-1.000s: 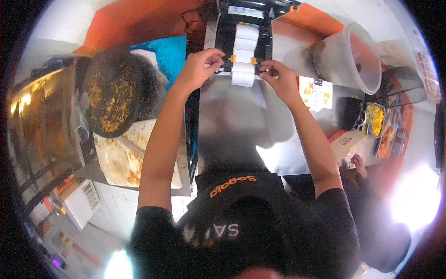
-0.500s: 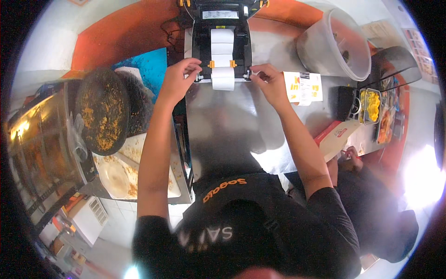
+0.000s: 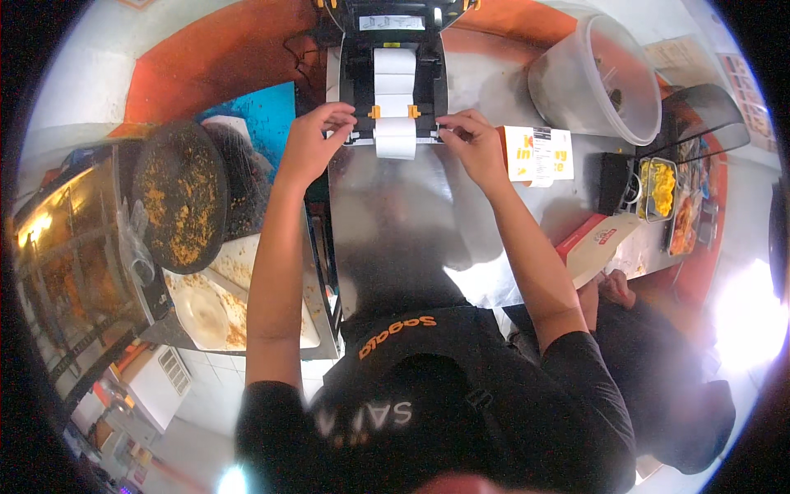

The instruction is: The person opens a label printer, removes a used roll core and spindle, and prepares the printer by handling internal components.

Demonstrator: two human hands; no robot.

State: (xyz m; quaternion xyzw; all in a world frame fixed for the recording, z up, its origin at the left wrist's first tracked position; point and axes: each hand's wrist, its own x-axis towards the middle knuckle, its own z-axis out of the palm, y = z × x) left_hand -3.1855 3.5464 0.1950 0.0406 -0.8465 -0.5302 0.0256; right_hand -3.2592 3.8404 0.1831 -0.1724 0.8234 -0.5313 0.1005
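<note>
A black label printer (image 3: 352, 82) stands at the far edge of a metal counter with its lid raised. A strip of white labels (image 3: 395, 137) runs out over its front, between two small yellow-orange guides (image 3: 376, 111). My left hand (image 3: 317, 138) is at the printer's front left corner, thumb and fingers curled around the end of the white roller bar (image 3: 362, 142). On the opposite corner, my right hand (image 3: 475, 146) pinches the bar's other end. The exact grip of the fingertips is partly hidden.
An orange-and-white box (image 3: 520, 158) with a paper slip lies right of my right hand. Behind it leans a translucent tub (image 3: 588, 82). A crusted dark round pan (image 3: 181, 198) stands left. A co-worker's hand (image 3: 615, 290) is by an open carton (image 3: 605, 247) at right.
My right hand has shifted slightly left at the printer's corner. The left hand stays put. The co-worker's hand has changed pose beside the carton.
</note>
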